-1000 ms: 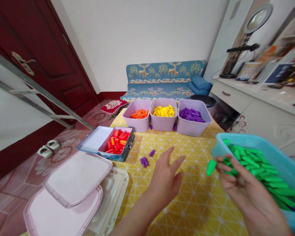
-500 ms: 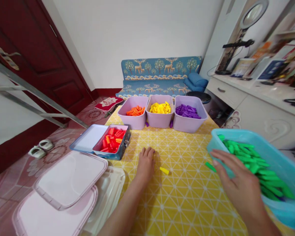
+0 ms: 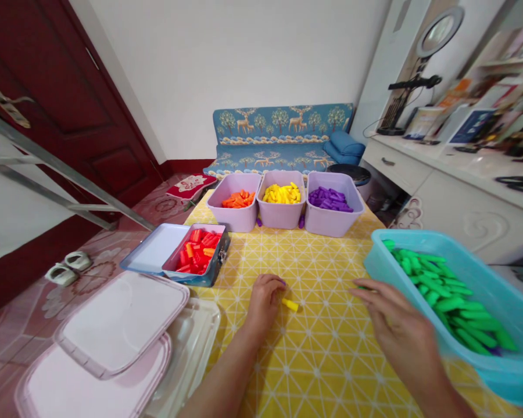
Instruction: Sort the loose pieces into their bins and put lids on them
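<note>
Head view: we log a yellow cloth over the table, stacked lids at near left, slippers on the floor beyond them and a sofa at the far wall. Our left hand rests mid-cloth with its fingers curled under. A yellow piece lies loose just beside it on the right. A purple sliver shows at the fingertips; the hand covers the rest, so we cannot tell whether it is gripped. Our right hand, blurred, lies flat with fingers spread and slack, holding nothing, near the corner of a teal bin. The bin, cut off at the right edge, holds green pieces. Three lilac tubs stand side by side at the far edge, with orange pieces, yellow pieces and purple pieces. An open tin at left holds red pieces.
</note>
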Demonstrator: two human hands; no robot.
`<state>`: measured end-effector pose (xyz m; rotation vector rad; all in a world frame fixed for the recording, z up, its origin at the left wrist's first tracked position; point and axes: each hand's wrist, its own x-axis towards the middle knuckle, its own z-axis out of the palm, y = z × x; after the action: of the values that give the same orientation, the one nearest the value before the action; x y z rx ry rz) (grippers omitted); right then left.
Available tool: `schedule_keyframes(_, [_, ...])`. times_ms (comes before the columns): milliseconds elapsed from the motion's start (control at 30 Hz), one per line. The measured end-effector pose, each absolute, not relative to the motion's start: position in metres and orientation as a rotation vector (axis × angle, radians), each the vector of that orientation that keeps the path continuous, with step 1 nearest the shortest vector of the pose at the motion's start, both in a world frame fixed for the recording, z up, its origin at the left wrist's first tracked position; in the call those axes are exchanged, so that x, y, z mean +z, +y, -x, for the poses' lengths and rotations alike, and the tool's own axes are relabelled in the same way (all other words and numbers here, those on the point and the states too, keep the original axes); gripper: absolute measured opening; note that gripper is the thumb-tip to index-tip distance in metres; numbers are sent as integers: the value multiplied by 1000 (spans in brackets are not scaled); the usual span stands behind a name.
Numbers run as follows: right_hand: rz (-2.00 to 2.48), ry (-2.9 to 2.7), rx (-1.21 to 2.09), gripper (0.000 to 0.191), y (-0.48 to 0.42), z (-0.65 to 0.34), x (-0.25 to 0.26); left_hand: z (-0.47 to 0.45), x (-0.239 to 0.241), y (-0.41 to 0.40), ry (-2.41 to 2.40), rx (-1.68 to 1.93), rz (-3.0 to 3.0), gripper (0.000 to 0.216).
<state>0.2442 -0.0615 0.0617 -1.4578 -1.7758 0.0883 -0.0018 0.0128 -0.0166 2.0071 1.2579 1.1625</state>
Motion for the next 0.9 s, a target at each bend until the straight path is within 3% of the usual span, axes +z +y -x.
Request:
schedule_keyframes(100, [1550, -1463, -286, 23, -64, -265, 109, 2, -12, 13, 1222, 1176, -1910, 28])
schedule_keyframes(200, [1606, -1465, -440, 22, -55, -267, 114, -3, -4, 13, 1145, 1255, -1661, 22])
schedule_keyframes(267, [1550, -1546, -286, 25, -49, -243, 94, -11, 3, 11, 1055, 1299, -1357, 13])
schedule_keyframes(333, [1505, -1648, 141, 42, -46, -203, 66, -22, 12, 7, 949, 1334, -985, 7])
schedule_keyframes(400, [1427, -1717, 381, 68, -45, -162, 42, -33, 23, 1, 827, 1342, -652, 15])
schedule_keyframes(433, [1379, -1745, 453, 69, -45, -146, 33, -38, 28, -2, 769, 1335, -530, 18])
schedule_keyframes(700, [1234, -1721, 364, 48, -11, -134, 23, -48, 50, -16, 572, 1320, -480, 34])
schedule_keyframes(900, [1150, -1727, 113, 34, 40, -155, 74, -30, 64, -12, 499, 1339, -787, 37])
